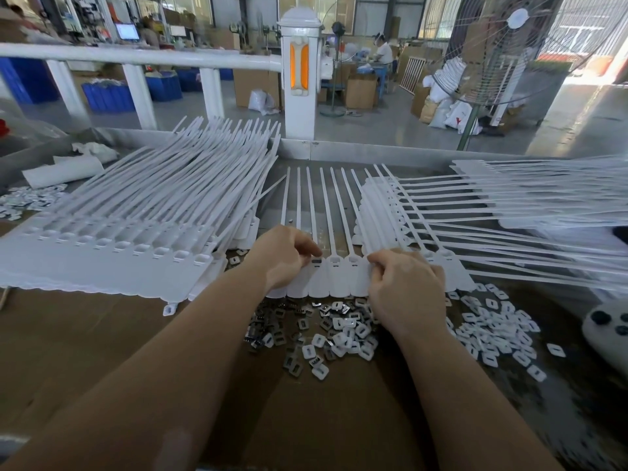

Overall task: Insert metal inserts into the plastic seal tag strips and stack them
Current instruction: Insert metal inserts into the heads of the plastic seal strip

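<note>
head view, and the action sits at the fingertips: the left hand (283, 256) has its fingers curled down onto the sockets of the white plastic seal tag strip (334, 278) lying flat at the middle of the table, thumb and forefinger pinched together right at a socket where a dark metal insert (316, 262) already sits. the right hand (406, 290) curls over the strip's right end, fingertips pressed down on it; whether it pinches an insert i cannot tell. this looks like the inserting step, part way along the row, with the sockets just right of the filled one looking empty. next call: pick another piece from the loose pile of small metal inserts and white plastic caps (326, 331) on the brown cardboard (306, 419) just near of the strip, and seat it square. left, a stack of white strips (119, 239); right and far, another spread of white strips (509, 205). no bins here; everything lies loose on the table.
</note>
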`<control>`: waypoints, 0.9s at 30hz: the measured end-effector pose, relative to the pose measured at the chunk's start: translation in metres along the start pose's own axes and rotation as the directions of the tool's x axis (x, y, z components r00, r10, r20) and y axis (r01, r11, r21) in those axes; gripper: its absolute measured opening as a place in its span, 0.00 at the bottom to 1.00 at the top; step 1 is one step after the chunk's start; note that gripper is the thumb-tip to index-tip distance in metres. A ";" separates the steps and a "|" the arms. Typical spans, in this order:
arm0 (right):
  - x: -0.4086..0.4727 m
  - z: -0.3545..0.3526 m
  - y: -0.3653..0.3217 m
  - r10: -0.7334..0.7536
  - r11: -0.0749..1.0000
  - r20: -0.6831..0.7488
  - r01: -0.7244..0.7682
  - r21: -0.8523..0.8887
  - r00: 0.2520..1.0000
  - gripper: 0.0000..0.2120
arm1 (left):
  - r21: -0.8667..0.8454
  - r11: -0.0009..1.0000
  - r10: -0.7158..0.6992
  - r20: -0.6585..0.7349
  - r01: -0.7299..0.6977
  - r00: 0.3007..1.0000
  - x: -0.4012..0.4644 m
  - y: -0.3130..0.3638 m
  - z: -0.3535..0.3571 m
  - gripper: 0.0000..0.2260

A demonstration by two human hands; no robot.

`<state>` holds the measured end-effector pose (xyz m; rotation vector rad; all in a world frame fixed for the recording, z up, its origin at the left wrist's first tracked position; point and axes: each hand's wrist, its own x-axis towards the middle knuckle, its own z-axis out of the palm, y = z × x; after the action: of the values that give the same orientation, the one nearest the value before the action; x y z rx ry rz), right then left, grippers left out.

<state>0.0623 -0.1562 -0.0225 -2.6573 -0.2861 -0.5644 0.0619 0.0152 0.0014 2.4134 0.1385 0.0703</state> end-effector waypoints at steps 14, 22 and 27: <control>-0.002 -0.008 -0.001 -0.036 0.999 -0.059 0.036 -0.001 0.998 0.09 | -0.014 0.999 0.051 0.030 -0.050 0.998 -0.013 -0.008 -0.001 0.10; -0.005 -0.014 -0.011 -0.362 0.889 0.147 0.293 0.353 0.921 0.05 | -0.028 0.998 0.046 -0.043 -0.048 0.998 -0.018 -0.009 0.002 0.12; -0.006 -0.017 -0.012 -0.470 0.841 0.275 0.331 0.429 0.839 0.04 | -0.071 0.996 0.039 -0.082 -0.045 0.996 -0.022 -0.010 0.004 0.10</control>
<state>0.0475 -0.1533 -0.0070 -2.3146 -0.9925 -0.0943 0.0392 0.0177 -0.0084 2.3420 0.1197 0.1892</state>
